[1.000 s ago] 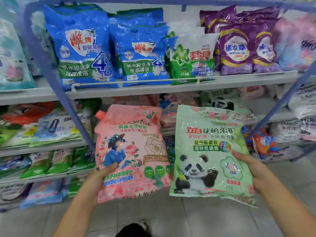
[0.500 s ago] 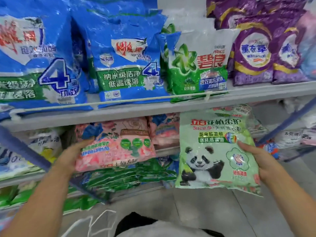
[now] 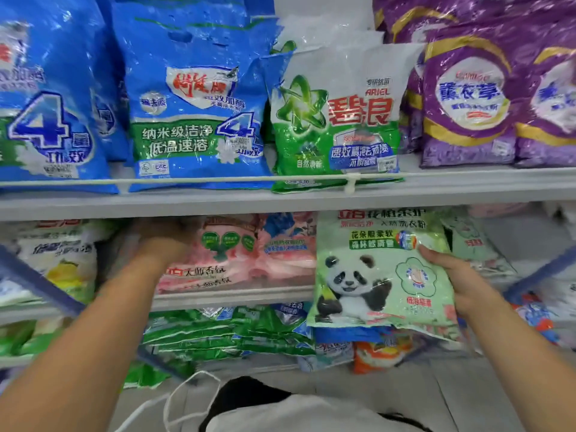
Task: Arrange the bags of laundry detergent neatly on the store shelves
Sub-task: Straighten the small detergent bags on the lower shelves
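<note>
A pink detergent bag (image 3: 224,260) lies on the middle shelf (image 3: 237,297), on top of other pink bags. My left hand (image 3: 162,236) reaches under the upper shelf and rests on the pink bag's left end; its fingers are blurred. A light green bag with a panda (image 3: 377,272) hangs upright in front of the middle shelf, right of the pink bags. My right hand (image 3: 452,275) grips its right edge.
The upper shelf (image 3: 280,199) carries blue bags (image 3: 193,98), a green and white bag (image 3: 336,116) and purple bags (image 3: 470,98) behind a thin white rail. Green bags (image 3: 224,332) are stacked on the shelf below. A blue frame bar (image 3: 37,282) slants at left.
The view moved closer to the shelves. My left hand pushed the pink bag onto the middle shelf. My right hand lifted the panda bag up toward that shelf.
</note>
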`<state>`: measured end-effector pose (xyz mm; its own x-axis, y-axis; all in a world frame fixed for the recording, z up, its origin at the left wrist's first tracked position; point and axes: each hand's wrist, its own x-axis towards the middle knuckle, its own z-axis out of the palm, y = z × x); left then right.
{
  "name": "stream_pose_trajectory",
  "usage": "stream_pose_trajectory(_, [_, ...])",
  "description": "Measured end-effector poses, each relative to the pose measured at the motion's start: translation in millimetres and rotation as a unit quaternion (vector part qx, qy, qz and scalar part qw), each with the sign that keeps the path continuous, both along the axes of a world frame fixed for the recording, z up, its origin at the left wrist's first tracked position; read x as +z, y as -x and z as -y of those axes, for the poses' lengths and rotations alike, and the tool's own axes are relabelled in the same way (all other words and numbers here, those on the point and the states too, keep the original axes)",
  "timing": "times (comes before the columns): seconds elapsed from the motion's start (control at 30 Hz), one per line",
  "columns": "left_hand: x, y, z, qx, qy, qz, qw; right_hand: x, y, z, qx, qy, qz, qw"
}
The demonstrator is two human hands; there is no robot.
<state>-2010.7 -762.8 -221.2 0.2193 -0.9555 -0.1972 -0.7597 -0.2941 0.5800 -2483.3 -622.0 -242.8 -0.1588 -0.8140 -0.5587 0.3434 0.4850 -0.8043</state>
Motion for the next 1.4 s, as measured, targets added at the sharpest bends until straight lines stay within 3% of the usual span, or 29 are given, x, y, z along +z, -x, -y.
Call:
stream_pose_trajectory(0.07, [17,56,-32,0.019,-0.052,0.006,0.998,-5,20,11,0.017,0.019,0.002,1.000])
stream_pose_trajectory(0.1, [18,80,-42,-0.010,-0.023,0.020,0.999,-5,28,14,0.025,0.022,0.001,0.999])
stream_pose_trajectory(0.17, [17,126,-55,-0.001,-0.018,-0.055,0.998,-7,44,19,0.045,0.032,0.012,0.998])
stream_pose_trajectory(0.37, [9,255,-98,-0.082,0.111,-0.154,0.978,-12,101,27,0.056,0.036,0.002,0.998])
stream_pose_trajectory(0.47, [-3,310,-102,-0.105,0.099,-0.220,0.965,-13,129,33,0.082,0.035,-0.006,0.996])
stream_pose_trajectory(0.57, [-20,353,-96,-0.049,0.050,-0.226,0.972,-8,157,36,0.100,0.035,0.024,0.994])
stream_pose_trajectory(0.7, [-29,403,-105,-0.027,-0.029,-0.099,0.994,-8,197,45,0.078,0.035,0.014,0.996])
stream_pose_trajectory(0.77, [-34,423,-107,0.005,-0.114,-0.201,0.973,-4,211,56,0.052,0.056,0.050,0.996])
stream_pose_trajectory(0.83, [-41,434,-100,0.039,-0.142,-0.375,0.915,5,221,69,0.034,0.083,0.055,0.994])
stream_pose_trajectory(0.87, [-45,438,-94,0.035,-0.129,-0.414,0.901,8,226,75,0.037,0.090,0.031,0.995])
stream_pose_trajectory(0.97, [-45,457,-78,0.060,-0.068,-0.443,0.892,17,239,89,0.094,0.079,-0.182,0.976])
stream_pose_trajectory(1.03, [-44,470,-64,0.083,-0.040,-0.432,0.897,9,251,100,0.112,0.073,-0.278,0.951])
stream_pose_trajectory(1.2, [-49,480,-22,0.075,0.039,-0.338,0.938,-8,256,122,0.086,0.121,-0.303,0.941])
stream_pose_trajectory(1.27, [-53,483,-18,0.032,0.081,-0.203,0.975,-17,249,127,0.159,0.100,-0.418,0.889])
stream_pose_trajectory(1.33, [-61,487,-15,0.000,0.129,-0.107,0.986,-31,241,128,0.217,0.121,-0.509,0.824])
stream_pose_trajectory(1.4, [-61,490,-15,0.010,0.130,-0.085,0.988,-36,244,127,0.231,0.120,-0.529,0.807])
